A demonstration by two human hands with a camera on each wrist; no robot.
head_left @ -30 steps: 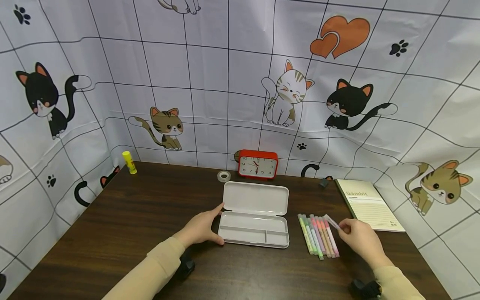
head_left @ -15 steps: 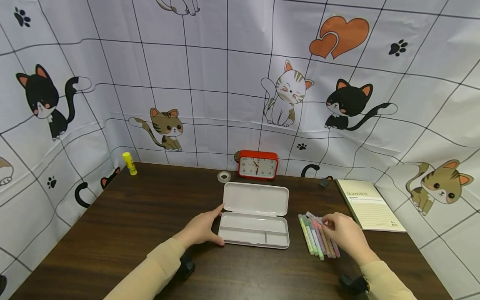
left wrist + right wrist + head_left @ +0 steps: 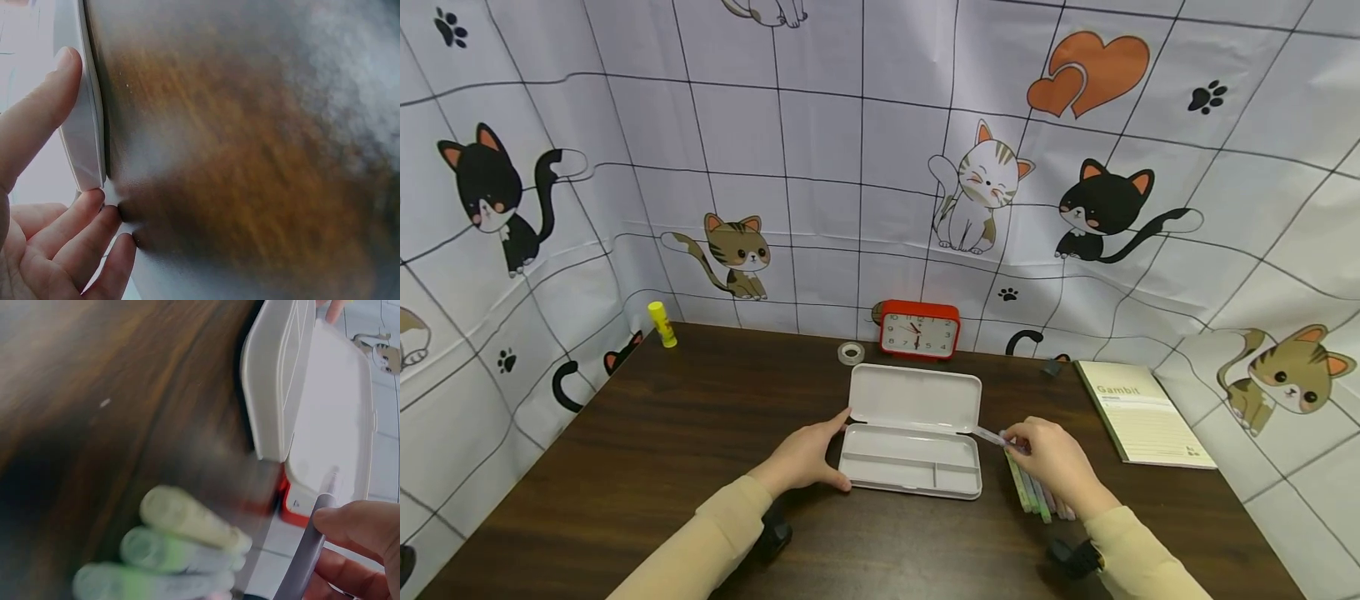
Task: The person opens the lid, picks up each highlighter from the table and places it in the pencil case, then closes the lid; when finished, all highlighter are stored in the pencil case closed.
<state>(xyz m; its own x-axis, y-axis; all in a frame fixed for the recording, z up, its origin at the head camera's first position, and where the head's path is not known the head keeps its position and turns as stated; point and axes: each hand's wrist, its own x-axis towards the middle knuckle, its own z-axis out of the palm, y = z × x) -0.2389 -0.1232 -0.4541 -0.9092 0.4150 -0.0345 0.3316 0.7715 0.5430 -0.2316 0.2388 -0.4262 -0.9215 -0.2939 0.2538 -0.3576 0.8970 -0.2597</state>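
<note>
An open white pencil case [image 3: 910,433] lies on the dark wooden table [image 3: 662,442], lid flat behind its empty tray. My left hand [image 3: 805,457] rests against the case's left end [image 3: 84,137], thumb at the front corner, fingers straight. My right hand [image 3: 1051,460] pinches a pale purple pen [image 3: 990,436] whose tip reaches the case's right edge [image 3: 325,456]. In the right wrist view the pen [image 3: 306,550] is held between thumb and fingers. A row of several pastel pens [image 3: 1033,496] lies under and beside that hand, with their caps [image 3: 181,537] close to the camera.
A red alarm clock [image 3: 919,330] and a tape roll [image 3: 850,352] stand behind the case. A yellow glue stick [image 3: 662,323] is at the back left. A green notebook [image 3: 1142,412] lies at the right, a small dark clip [image 3: 1049,366] near it. Cat-print sheets wall the table.
My right hand lifted one pen from the row and carried it left to the case's right edge. The left hand has stayed on the case.
</note>
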